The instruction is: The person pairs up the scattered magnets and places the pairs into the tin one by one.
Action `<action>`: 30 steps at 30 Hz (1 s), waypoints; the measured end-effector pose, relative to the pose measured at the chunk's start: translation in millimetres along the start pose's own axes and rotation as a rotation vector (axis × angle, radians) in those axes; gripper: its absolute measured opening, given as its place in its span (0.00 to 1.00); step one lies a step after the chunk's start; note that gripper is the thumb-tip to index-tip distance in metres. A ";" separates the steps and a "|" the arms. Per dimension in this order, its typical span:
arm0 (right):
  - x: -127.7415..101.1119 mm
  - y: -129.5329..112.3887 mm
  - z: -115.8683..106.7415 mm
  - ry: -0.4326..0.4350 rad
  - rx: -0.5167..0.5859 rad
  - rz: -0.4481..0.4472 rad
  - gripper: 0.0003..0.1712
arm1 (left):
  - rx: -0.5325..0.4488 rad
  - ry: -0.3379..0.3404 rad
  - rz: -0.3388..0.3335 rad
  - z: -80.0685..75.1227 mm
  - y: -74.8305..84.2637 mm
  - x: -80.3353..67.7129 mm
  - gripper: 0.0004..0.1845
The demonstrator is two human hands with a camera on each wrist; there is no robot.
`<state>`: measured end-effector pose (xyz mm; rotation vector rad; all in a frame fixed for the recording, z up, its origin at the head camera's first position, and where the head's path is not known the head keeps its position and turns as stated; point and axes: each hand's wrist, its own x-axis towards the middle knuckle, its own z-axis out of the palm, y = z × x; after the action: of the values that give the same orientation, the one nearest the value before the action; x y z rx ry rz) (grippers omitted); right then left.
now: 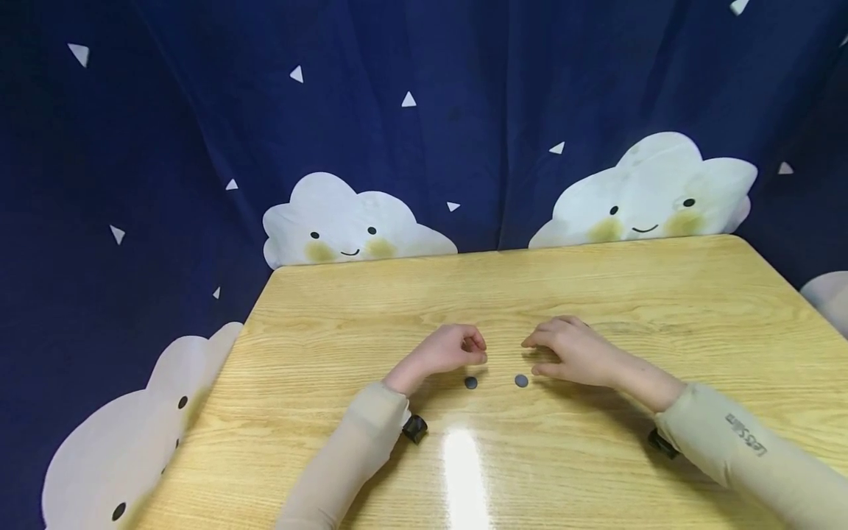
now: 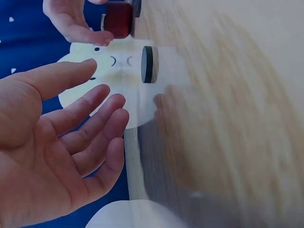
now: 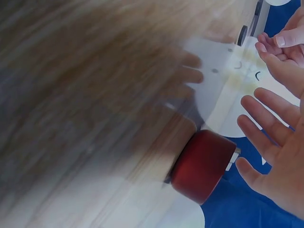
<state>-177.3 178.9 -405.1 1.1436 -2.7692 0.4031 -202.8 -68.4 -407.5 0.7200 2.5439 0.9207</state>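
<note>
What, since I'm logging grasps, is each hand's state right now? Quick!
Left hand: open, fingers relaxed, holding nothing.
Right hand: open, holding nothing.

Both sleeves [image 1: 363, 442] are beige, the right one printed with dark lettering [image 1: 746, 436]; a black block [image 1: 415, 428] sits beside each.

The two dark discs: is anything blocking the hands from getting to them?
Nothing visible stands between the left hand and left disc, or between the right hand and right disc. The red object near the right hand appears off both paths.
</note>
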 end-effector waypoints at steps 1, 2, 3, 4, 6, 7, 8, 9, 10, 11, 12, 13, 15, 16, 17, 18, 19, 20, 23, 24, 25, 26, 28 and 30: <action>0.4 -0.8 0.1 -0.005 0.002 -0.003 0.20 | 0.007 -0.007 0.008 -0.7 0.1 -0.9 0.07; 0.7 -1.7 0.3 -0.013 0.002 -0.008 0.20 | 0.019 -0.015 0.015 -1.2 0.3 -2.0 0.08; 1.0 -2.5 0.8 -0.020 0.004 -0.015 0.19 | 0.035 -0.024 0.020 -1.6 0.8 -3.4 0.08; 1.1 -3.4 1.4 -0.026 0.004 -0.025 0.19 | 0.050 -0.032 0.028 -1.5 0.3 -4.3 0.09; 1.8 -5.2 2.6 -0.036 0.003 -0.041 0.19 | 0.078 -0.044 0.041 -1.5 0.4 -6.2 0.10; 2.1 -6.0 3.3 -0.041 0.003 -0.048 0.19 | 0.091 -0.049 0.047 -1.3 0.4 -7.0 0.10; 2.4 -6.8 3.9 -0.048 0.005 -0.054 0.19 | 0.107 -0.054 0.053 -0.9 0.2 -7.7 0.10; 2.7 -7.6 4.2 -0.052 0.007 -0.059 0.18 | 0.119 -0.060 0.058 -0.6 0.2 -8.4 0.11; 2.9 -8.3 4.5 -0.057 0.008 -0.061 0.18 | 0.125 -0.063 0.063 -0.3 0.1 -9.0 0.11; 3.4 -9.1 4.9 -0.066 0.012 -0.059 0.19 | 0.132 -0.069 0.065 -0.1 0.7 -9.9 0.11; 3.6 -9.7 5.1 -0.074 0.018 -0.059 0.18 | 0.136 -0.077 0.066 0.1 1.4 -10.9 0.11; 3.8 -10.4 5.6 -0.082 0.025 -0.058 0.19 | 0.143 -0.084 0.068 0.5 1.5 -11.6 0.12; 4.3 -11.6 6.8 -0.098 0.030 -0.057 0.19 | 0.153 -0.100 0.068 1.2 2.0 -13.0 0.12; 4.5 -12.0 7.4 -0.105 0.031 -0.055 0.19 | 0.156 -0.106 0.069 1.5 2.0 -13.3 0.12; 4.8 -12.4 8.2 -0.110 0.030 -0.055 0.19 | 0.160 -0.112 0.070 1.6 2.3 -13.6 0.12; 5.0 -12.7 8.7 -0.111 0.026 -0.056 0.19 | 0.164 -0.116 0.070 1.6 2.2 -13.7 0.13; 5.3 -12.8 9.2 -0.111 0.021 -0.058 0.18 | 0.168 -0.119 0.071 1.6 2.0 -13.5 0.13; 5.6 -12.9 9.6 -0.110 0.015 -0.060 0.18 | 0.170 -0.121 0.070 1.4 2.0 -13.4 0.13; 6.8 -13.1 9.5 -0.101 0.008 -0.068 0.17 | 0.186 -0.125 0.070 0.1 2.2 -12.3 0.14; 7.1 -13.1 9.2 -0.100 0.007 -0.071 0.17 | 0.195 -0.127 0.071 -0.4 2.4 -12.1 0.14; 7.5 -13.2 9.1 -0.100 0.008 -0.073 0.16 | 0.205 -0.129 0.073 -0.8 2.6 -11.8 0.14; 7.9 -13.3 9.2 -0.100 0.007 -0.075 0.16 | 0.217 -0.133 0.074 -1.1 3.1 -11.9 0.14; 8.5 -13.3 9.7 -0.103 0.001 -0.079 0.16 | 0.249 -0.144 0.074 -1.3 3.8 -12.3 0.14; 8.7 -13.1 10.7 -0.106 -0.004 -0.081 0.16 | 0.273 -0.154 0.075 -1.2 4.5 -13.2 0.14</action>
<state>-174.3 161.0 -410.9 1.3070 -2.7992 0.3384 -191.1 -73.4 -401.8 0.9314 2.5448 0.5196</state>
